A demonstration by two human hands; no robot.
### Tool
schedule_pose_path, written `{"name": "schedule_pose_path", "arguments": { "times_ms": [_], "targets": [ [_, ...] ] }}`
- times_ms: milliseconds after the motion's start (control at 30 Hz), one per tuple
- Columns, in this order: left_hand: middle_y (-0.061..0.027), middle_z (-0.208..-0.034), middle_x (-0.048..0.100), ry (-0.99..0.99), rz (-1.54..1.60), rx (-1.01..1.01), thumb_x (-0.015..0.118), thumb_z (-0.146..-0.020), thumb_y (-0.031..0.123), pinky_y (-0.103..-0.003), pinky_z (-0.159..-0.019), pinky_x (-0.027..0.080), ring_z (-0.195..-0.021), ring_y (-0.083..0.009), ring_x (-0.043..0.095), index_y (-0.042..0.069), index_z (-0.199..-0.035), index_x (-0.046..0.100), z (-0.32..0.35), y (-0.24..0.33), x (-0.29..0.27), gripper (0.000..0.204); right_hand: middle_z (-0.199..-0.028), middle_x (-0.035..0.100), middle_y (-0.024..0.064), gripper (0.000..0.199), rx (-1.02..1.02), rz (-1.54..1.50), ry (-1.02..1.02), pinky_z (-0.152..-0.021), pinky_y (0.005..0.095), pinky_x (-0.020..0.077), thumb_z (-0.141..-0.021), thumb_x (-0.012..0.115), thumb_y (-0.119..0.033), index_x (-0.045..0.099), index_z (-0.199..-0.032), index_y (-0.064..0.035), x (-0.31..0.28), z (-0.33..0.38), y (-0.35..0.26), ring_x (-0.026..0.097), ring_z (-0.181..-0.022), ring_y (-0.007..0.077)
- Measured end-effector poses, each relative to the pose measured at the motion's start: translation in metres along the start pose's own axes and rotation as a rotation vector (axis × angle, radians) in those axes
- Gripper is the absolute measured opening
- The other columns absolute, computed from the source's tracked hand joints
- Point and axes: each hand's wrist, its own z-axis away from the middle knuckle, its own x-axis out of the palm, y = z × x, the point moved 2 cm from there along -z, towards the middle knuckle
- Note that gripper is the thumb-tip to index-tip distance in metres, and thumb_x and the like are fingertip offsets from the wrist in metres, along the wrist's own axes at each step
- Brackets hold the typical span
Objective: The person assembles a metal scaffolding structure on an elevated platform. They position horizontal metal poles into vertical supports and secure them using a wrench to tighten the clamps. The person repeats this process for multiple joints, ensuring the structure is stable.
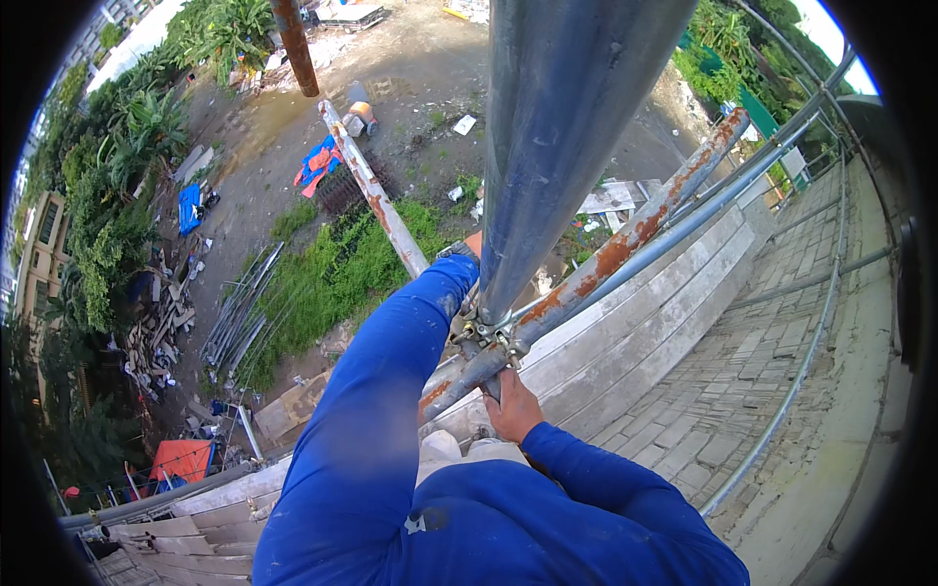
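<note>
A thick grey steel scaffold tube (567, 127) rises right in front of me. A rusty tube (625, 244) crosses it at a metal coupler (489, 337). My right hand (510, 408) is closed around a dark tool handle (492, 386) that points up into the coupler from below. My left arm, in a blue sleeve, reaches up beside the grey tube. My left hand (467, 250) shows only a grey and orange edge of a glove behind that tube, so its grip is hidden.
A thin rusty brace (376, 195) slants away to the upper left. Wooden scaffold planks (625, 342) run below, with a brick wall (772, 332) and rails to the right. Far below lie grass, stacked pipes (239, 313), rubble and coloured tarpaulins.
</note>
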Motion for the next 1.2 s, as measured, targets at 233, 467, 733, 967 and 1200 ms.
{"name": "schedule_pose_path", "arguments": {
  "times_ms": [233, 467, 733, 967, 1200],
  "targets": [
    [-0.0049, -0.083, 0.061, 0.445, 0.551, -0.035, 0.065, -0.101, 0.036, -0.037, -0.073, 0.049, -0.077, -0.0172, 0.057, 0.006, -0.096, 0.065, 0.024, -0.101, 0.006, 0.03, -0.122, 0.053, 0.0286, 0.05, 0.028, -0.049, -0.098, -0.089, 0.0556, 0.0508, -0.091, 0.065, -0.024, 0.044, -0.127, 0.0026, -0.005, 0.0, -0.007, 0.061, -0.104, 0.0502],
    [-0.0097, -0.097, 0.068, 0.385, 0.815, -0.208, 0.058, -0.105, 0.016, -0.033, -0.08, 0.054, -0.086, -0.0175, 0.067, -0.002, -0.103, 0.069, 0.156, -0.051, -0.012, 0.021, -0.12, 0.053, 0.0292, 0.052, 0.0, -0.013, -0.05, -0.085, 0.0558, 0.0522, -0.09, 0.066, -0.024, 0.043, -0.128, 0.0032, -0.007, 0.002, -0.007, 0.061, -0.102, 0.0503],
    [-0.0117, -0.113, 0.066, 0.582, 0.968, -0.142, 0.053, -0.109, 0.029, -0.033, -0.089, 0.052, -0.095, -0.0173, 0.065, -0.002, -0.102, 0.069, 0.225, -0.038, 0.019, 0.035, -0.118, 0.056, 0.0295, 0.052, 0.003, -0.011, -0.029, -0.086, 0.0568, 0.0506, -0.089, 0.067, -0.021, 0.041, -0.128, 0.0019, 0.0, 0.0, -0.006, 0.061, -0.103, 0.051],
    [-0.0109, -0.116, 0.066, 0.736, 1.198, -0.222, 0.051, -0.109, 0.035, -0.035, -0.094, 0.052, -0.097, -0.0189, 0.065, -0.001, -0.101, 0.068, 0.231, -0.041, 0.055, 0.04, -0.12, 0.056, 0.0296, 0.053, -0.03, -0.014, -0.003, -0.089, 0.0564, 0.0491, -0.088, 0.067, -0.019, 0.042, -0.13, 0.0009, 0.001, 0.0, -0.008, 0.059, -0.106, 0.0515],
    [-0.0134, -0.119, 0.067, 0.596, 1.167, -0.184, 0.052, -0.108, 0.039, -0.036, -0.098, 0.05, -0.108, -0.021, 0.064, -0.001, -0.103, 0.068, 0.229, -0.034, 0.06, 0.044, -0.122, 0.056, 0.0306, 0.056, -0.009, -0.009, -0.014, -0.09, 0.056, 0.0488, -0.088, 0.067, -0.02, 0.041, -0.133, 0.0012, 0.001, 0.0, -0.009, 0.058, -0.108, 0.0523]
  ]
}}
